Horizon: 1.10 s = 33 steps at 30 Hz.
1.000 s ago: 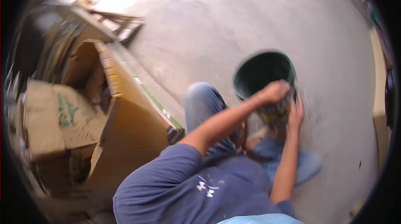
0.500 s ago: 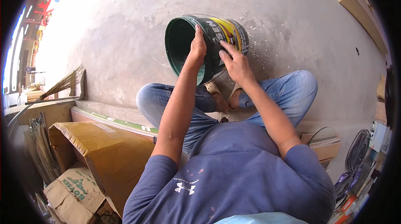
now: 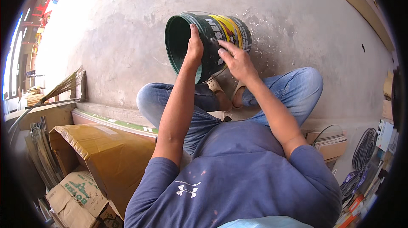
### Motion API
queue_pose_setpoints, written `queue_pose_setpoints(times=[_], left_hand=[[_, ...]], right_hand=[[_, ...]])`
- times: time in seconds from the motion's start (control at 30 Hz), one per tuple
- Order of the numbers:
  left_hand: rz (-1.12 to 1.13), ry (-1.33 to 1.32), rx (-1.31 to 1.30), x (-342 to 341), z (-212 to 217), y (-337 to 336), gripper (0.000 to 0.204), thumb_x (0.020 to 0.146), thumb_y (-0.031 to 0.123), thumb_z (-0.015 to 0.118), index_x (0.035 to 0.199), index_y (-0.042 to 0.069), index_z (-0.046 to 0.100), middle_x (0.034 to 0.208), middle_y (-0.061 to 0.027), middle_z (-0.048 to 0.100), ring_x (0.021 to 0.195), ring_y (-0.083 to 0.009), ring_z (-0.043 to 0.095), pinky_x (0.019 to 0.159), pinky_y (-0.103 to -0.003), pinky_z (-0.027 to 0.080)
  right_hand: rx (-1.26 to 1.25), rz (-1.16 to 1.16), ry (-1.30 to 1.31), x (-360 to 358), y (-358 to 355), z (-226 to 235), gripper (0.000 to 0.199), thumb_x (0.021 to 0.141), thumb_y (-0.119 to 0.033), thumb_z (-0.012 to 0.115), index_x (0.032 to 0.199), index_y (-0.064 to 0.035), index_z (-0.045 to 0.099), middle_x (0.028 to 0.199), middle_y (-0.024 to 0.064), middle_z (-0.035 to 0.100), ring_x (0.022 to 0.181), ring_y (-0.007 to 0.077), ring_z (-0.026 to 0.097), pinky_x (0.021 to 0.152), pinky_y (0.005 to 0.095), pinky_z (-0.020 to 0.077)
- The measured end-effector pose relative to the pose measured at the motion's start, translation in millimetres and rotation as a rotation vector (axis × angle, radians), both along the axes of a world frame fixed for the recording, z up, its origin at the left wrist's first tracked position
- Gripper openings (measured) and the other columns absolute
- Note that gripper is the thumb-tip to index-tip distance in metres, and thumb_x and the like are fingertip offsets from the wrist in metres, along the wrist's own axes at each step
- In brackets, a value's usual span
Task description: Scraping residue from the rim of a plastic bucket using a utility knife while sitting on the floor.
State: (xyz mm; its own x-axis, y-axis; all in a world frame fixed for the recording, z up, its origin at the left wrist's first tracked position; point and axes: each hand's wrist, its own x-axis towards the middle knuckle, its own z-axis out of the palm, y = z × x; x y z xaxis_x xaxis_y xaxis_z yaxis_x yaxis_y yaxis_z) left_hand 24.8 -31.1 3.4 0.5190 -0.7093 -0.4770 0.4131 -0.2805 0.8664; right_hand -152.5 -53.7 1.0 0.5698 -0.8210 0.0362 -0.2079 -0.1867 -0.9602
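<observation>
- Two bare hands are up at one dark green pail [image 3: 212, 41], which is tipped on its side over the concrete floor [image 3: 127, 28], in front of the person's knees.
- The left hand [image 3: 194, 48] reaches forward on a straight forearm and is clamped over the pail's rim at the near side, thumb side towards the open mouth, fingers closed on the edge.
- The right hand [image 3: 236, 60] comes in from the right with the elbow bent; its fingers are spread and laid flat on the pail's outer wall, pressing against it rather than wrapped round it.
- The pail's mouth faces left and slightly towards the camera; the inside looks dark and I cannot tell whether anything is in it.
- Its outer wall carries a label in yellow, red and white.
- Pale specks lie scattered on the floor just right of the pail.
- The person sits with blue-jeaned legs [image 3: 293, 87] drawn up and sandalled feet [image 3: 214, 87] under the pail.
- Brown cardboard boxes [image 3: 106, 155] lie at the person's left.
</observation>
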Motion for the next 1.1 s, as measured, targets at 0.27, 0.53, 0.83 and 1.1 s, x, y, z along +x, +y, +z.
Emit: queue_pose_setpoints(times=[0.27,0.53,0.83,1.1], left_hand=[[-0.242,-0.272,0.017,11,-14,13,0.089,0.109,0.068,0.023,0.133,-0.006,0.067,0.123,-0.0167,0.073,0.115,-0.0225,0.066,0.104,-0.035,0.05],[-0.067,-0.013,0.038,19,1,18,0.089,0.108,0.069,0.028,0.144,-0.007,0.057,0.133,-0.0177,0.068,0.122,-0.0255,0.065,0.109,-0.035,0.048],[-0.297,-0.462,0.07,-1,-11,20,0.089,0.11,0.067,0.022,0.121,-0.008,0.069,0.102,-0.0176,0.074,0.097,-0.0225,0.066,0.088,-0.039,0.052],[-0.26,-0.407,-0.13,-27,-29,14,0.08,0.113,0.059,0.025,0.108,-0.007,0.069,0.093,-0.0203,0.073,0.093,-0.027,0.069,0.085,-0.045,0.051]], right_hand=[[0.003,0.065,0.116,16,-36,10,0.045,0.099,-0.032,0.064,0.134,-0.0041,0.069,0.126,0.0222,0.073,0.117,0.0345,0.071,0.103,0.0388,0.0532],[0.091,0.118,0.259,-11,13,8,0.042,0.098,-0.03,0.066,0.133,-0.0082,0.07,0.124,0.0218,0.073,0.114,0.0382,0.071,0.1,0.0423,0.0547],[-0.278,-0.026,0.189,33,-37,4,0.041,0.098,-0.031,0.065,0.131,-0.0079,0.07,0.119,0.0221,0.073,0.108,0.042,0.071,0.095,0.0465,0.0566],[-0.439,0.018,0.469,9,-31,38,0.042,0.095,-0.027,0.069,0.135,-0.0149,0.069,0.1,0.024,0.075,0.09,0.0428,0.073,0.082,0.0498,0.059]])
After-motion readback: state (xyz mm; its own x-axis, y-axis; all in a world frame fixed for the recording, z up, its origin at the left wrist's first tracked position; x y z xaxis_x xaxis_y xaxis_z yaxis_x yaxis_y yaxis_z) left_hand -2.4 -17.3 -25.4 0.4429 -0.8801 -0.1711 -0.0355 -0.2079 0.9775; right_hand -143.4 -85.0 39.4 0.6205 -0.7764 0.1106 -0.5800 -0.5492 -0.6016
